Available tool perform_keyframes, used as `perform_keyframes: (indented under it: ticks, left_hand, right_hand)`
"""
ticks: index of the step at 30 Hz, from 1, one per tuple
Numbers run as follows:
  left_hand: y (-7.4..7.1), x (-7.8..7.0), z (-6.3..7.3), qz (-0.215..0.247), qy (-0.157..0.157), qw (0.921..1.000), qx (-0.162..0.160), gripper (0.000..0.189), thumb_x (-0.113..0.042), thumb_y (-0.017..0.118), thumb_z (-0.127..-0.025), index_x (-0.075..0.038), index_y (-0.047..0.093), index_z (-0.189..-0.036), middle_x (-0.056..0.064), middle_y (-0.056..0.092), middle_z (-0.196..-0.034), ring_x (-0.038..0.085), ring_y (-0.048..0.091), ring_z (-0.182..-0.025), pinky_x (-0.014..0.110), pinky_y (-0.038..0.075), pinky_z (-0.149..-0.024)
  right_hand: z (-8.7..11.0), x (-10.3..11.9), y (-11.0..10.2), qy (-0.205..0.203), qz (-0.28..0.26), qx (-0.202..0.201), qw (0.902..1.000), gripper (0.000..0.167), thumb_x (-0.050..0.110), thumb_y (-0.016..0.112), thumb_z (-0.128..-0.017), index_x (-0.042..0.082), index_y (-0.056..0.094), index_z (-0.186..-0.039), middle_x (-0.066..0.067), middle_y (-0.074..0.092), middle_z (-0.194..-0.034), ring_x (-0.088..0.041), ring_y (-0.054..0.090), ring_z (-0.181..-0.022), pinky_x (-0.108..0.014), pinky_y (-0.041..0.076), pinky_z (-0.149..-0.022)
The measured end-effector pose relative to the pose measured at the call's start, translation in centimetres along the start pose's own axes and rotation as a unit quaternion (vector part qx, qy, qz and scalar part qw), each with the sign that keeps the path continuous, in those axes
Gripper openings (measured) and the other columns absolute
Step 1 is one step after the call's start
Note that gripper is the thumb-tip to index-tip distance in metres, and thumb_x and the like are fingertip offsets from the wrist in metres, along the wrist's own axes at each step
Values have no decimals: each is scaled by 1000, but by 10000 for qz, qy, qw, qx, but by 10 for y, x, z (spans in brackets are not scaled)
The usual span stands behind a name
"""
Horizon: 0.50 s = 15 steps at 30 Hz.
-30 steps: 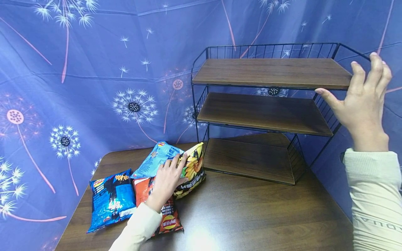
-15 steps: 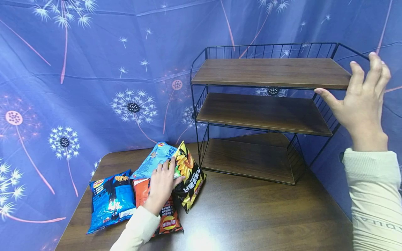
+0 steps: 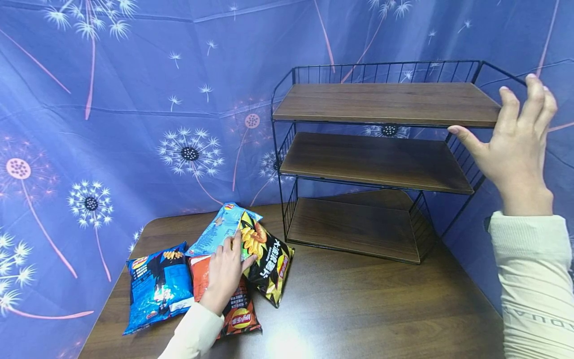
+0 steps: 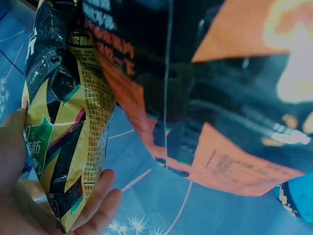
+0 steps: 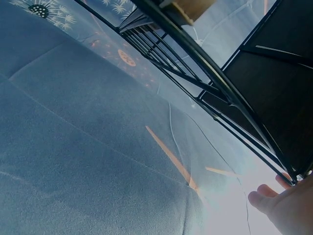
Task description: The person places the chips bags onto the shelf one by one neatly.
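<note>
My left hand [image 3: 225, 269] pinches a black and yellow chip bag [image 3: 271, 264] by its left edge. The left wrist view shows the thumb on one side of this bag [image 4: 63, 117] and fingers on the other. Beneath that hand lies a red-orange and black chip bag [image 3: 242, 311], partly hidden by it. A light blue chip bag [image 3: 213, 232] lies behind, overlapped by the yellow one. My right hand [image 3: 522, 144] grips the right end of a three-tier shelf rack [image 3: 385, 102], thumb at the top board's front edge. In the right wrist view its fingertips meet the black wire frame [image 5: 234, 103].
A dark blue chip bag [image 3: 160, 286] lies left of the others on the brown wooden table [image 3: 358, 309]. Behind everything hangs a blue dandelion-print cloth [image 3: 134, 75]. The rack's lowest board [image 3: 354, 227] sits just above the tabletop.
My left hand has drawn slightly left and toward me. The black and yellow bag has turned from standing on edge to lying tilted, front face up. The right hand stays on the rack.
</note>
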<state>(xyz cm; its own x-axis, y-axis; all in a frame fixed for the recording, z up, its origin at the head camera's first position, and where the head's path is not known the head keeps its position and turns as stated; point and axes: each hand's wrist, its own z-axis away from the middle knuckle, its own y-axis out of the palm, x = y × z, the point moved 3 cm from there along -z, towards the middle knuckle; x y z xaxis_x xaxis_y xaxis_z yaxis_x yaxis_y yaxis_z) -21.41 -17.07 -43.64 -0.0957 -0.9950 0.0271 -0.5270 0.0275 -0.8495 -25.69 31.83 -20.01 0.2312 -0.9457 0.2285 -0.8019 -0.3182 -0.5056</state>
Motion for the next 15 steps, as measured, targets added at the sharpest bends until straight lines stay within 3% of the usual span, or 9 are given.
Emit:
perform_keyframes:
  ticks: [6,15]
  left_hand:
    - [3,1,6,13,-260,9989,403,69,-55,58,-79,-23,41,-137,21,53,-108,35,55,-75,43,46,-54]
    - [4,-1,13,-74,-559,9956,750,68,-57,54,-82,-21,40,-138,22,49,-106,35,54,-76,44,46,-59]
  right_hand:
    - [0,-1,0,-39,27,0,10000,108,83,36,-69,-4,32,-133,-14,12,-150,-34,7,-136,-52,10,-111]
    - [0,-2,1,-29,3,-36,10000,108,83,37,-69,-3,33,-133,-14,13,-150,-34,7,-136,-52,10,-111]
